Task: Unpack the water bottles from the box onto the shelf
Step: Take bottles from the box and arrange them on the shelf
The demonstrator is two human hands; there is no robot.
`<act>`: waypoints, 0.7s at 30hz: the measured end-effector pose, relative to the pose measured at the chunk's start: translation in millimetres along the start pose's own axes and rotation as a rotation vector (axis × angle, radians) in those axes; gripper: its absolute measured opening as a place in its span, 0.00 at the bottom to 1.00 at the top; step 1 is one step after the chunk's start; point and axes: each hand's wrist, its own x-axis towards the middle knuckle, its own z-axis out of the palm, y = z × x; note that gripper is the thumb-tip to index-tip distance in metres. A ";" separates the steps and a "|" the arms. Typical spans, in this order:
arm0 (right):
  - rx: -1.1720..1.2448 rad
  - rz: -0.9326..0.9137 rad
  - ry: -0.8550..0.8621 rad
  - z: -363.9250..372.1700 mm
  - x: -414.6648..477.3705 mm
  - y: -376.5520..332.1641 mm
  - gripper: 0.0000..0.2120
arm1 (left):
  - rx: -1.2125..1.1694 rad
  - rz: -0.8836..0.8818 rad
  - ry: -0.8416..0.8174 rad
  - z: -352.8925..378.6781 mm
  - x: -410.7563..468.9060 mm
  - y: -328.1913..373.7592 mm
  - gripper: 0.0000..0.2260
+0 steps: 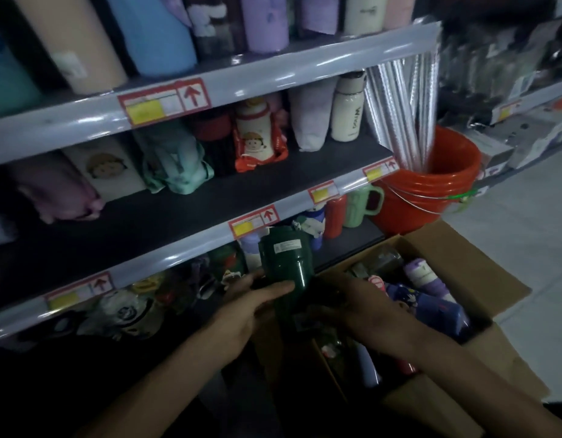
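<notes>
While left hand (241,308) grips bottle (287,259), thumb outstretched

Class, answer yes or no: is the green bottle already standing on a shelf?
No, the green bottle is off the shelf, gripped by the left hand in front of it.

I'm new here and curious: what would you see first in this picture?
The dark green bottle in the middle stands out first, gripped by the left hand with the right hand close against it, above the open cardboard box. Next comes the bright red-orange bucket beside the right end of the shelf, with shiny silver rolls standing in it.
</notes>
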 end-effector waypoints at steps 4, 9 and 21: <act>0.239 0.047 0.151 9.0 0.5 -14.7 0.24 | -0.102 0.014 0.006 7.6 4.7 2.5 0.22; 0.314 0.101 0.251 20.5 10.8 -9.0 0.31 | -0.086 0.099 0.029 9.9 6.4 -3.7 0.22; 0.913 0.179 0.000 11.2 31.1 6.3 0.38 | 0.106 0.326 0.065 2.3 10.7 3.0 0.16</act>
